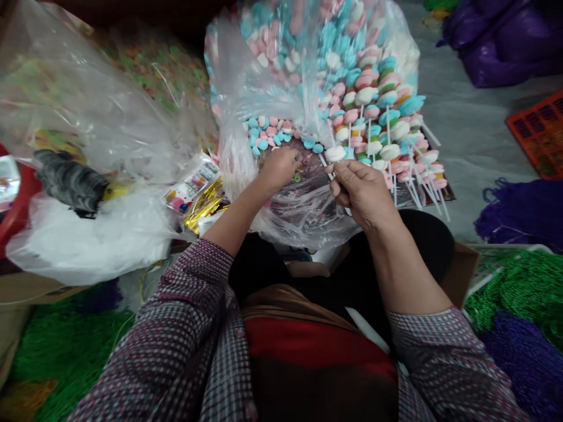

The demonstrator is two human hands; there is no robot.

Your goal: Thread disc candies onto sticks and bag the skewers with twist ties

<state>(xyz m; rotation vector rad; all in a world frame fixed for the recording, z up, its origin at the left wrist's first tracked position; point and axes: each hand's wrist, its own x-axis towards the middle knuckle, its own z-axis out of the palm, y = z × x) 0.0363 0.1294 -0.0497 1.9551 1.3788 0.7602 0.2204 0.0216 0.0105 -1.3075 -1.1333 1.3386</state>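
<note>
- A thin white stick [324, 163] is pinched between the thumb and fingers of the right hand [363, 190], over the near part of the clear plastic bag [308, 220].
- A white marshmallow candy [335, 153] is seen just beside the stick; whether it is threaded on cannot be told.
- The left hand [280, 167] is lowered to the bag's opening with its fingers bent; whether anything is grasped cannot be told.
- A small green ring [298, 178] is seen near the left fingertips.
- Loose pink, blue and white candies [269, 132] are gathered just beyond the left hand, and many more are held in the bag's far part.
- Finished-looking candy skewers [389, 117] are piled to the right, their white sticks pointed mostly toward the person.
- To the left, gold twist ties [204, 205] are laid by a printed packet [192, 183].
- Farther left, orange and green pieces [162, 73] are covered by clear plastic.
- An orange crate [539, 135] is placed at the far right, below purple bags [505, 41].
</note>
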